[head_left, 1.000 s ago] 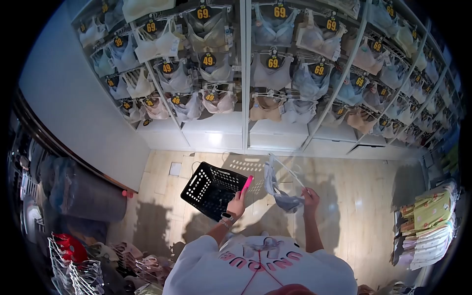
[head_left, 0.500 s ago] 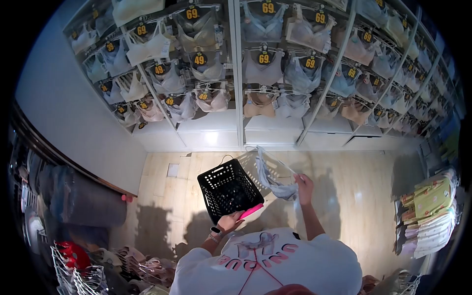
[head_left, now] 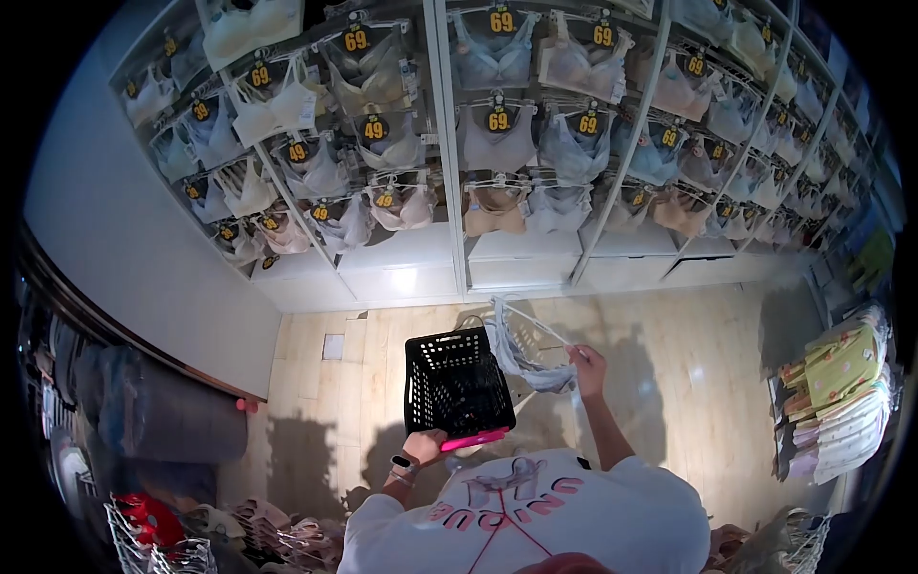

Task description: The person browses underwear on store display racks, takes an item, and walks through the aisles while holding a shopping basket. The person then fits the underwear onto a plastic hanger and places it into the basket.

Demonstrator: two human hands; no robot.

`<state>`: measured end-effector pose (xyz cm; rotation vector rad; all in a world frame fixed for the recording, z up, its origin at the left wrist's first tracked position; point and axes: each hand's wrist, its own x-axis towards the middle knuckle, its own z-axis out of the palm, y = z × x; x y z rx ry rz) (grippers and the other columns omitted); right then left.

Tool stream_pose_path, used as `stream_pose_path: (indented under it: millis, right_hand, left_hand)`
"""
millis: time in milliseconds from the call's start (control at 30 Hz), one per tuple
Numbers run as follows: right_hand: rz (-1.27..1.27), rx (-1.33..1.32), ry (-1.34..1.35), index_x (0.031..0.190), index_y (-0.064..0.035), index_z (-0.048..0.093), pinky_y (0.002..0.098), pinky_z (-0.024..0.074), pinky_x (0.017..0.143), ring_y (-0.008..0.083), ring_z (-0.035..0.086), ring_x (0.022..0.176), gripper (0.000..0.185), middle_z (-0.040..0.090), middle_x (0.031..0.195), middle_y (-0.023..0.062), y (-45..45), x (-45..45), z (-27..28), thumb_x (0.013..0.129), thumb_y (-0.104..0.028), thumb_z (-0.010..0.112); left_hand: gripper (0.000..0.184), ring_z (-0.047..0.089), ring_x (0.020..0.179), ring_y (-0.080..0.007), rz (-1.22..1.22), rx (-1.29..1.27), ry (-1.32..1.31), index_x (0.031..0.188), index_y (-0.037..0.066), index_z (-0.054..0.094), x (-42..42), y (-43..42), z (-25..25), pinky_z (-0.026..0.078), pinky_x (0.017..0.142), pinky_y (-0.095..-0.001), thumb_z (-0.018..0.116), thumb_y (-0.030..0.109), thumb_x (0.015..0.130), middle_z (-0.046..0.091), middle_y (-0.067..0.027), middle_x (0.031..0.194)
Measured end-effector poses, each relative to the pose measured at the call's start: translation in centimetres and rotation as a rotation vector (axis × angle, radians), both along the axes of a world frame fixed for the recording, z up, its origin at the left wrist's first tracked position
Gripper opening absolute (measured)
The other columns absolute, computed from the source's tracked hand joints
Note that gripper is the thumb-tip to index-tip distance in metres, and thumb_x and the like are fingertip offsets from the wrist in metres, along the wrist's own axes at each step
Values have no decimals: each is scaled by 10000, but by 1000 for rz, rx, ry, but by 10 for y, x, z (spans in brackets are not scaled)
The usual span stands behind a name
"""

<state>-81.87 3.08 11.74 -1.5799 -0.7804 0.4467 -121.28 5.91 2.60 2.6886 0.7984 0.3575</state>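
A black perforated shopping basket (head_left: pixel 459 383) with a pink handle (head_left: pixel 475 440) hangs in front of my body, its open top facing up. My left hand (head_left: pixel 425 446), with a watch on the wrist, is wrapped round the left end of the pink handle. My right hand (head_left: pixel 587 369) is closed on the end of a white hanger (head_left: pixel 535 323), from which a pale grey-blue bra (head_left: pixel 526 368) droops. The bra's left part is right beside the basket's upper right edge. Nothing can be clearly made out inside the basket.
Ahead stands a wall rack of bras (head_left: pixel 497 139) with price tags, above white drawers (head_left: pixel 524 272). Folded or hung patterned clothes (head_left: pixel 837 397) are at the right. More hangers and garments (head_left: pixel 158 526) are at the lower left, below a large grey roll-like bundle (head_left: pixel 172 402).
The basket has swung round and moved right, nearer the bra, with its pink handle now towards my body. My left hand has moved down and left with it. My right hand has shifted slightly left.
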Motion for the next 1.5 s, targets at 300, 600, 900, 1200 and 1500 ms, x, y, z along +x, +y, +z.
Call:
stream_pose_path:
  millis: [300,600,900,1200,1500]
  right_hand:
    - [-13,-58,28,801,-15,677,219,352,512,50,474,559,173,558,592,-8,-9,-3,0,802,-186,701]
    - [39,-86,70,805,-12,680,233,376,522,64,493,555,186,580,592,0,1,-34,-42,797,-196,705]
    - [38,-134,215,799,-19,686,230,384,547,63,508,576,184,587,599,5,2,-47,-50,787,-202,706]
    - [-70,-193,244,796,-15,695,231,382,513,60,508,561,202,590,595,5,4,-48,-51,783,-216,711]
    - [-141,-312,275,817,-64,712,261,423,530,88,554,561,225,609,596,18,-2,-60,-65,782,-286,697]
  left_hand:
    - [289,609,609,-280,146,55,48,662,113,592,-20,21,1,497,530,-399,636,389,734,598,-77,692]
    - [265,606,751,-285,138,57,123,722,68,584,-26,69,3,505,688,-389,644,316,651,597,-106,754]
    - [259,598,752,-291,39,61,118,737,74,597,-12,105,-1,501,680,-404,640,311,643,592,-113,750]
    - [238,582,685,-271,-71,200,67,614,98,593,13,135,14,485,641,-401,658,325,646,568,-79,679]
    - [216,526,900,-230,-75,291,299,833,189,673,51,173,4,366,805,-429,571,333,710,590,-32,845]
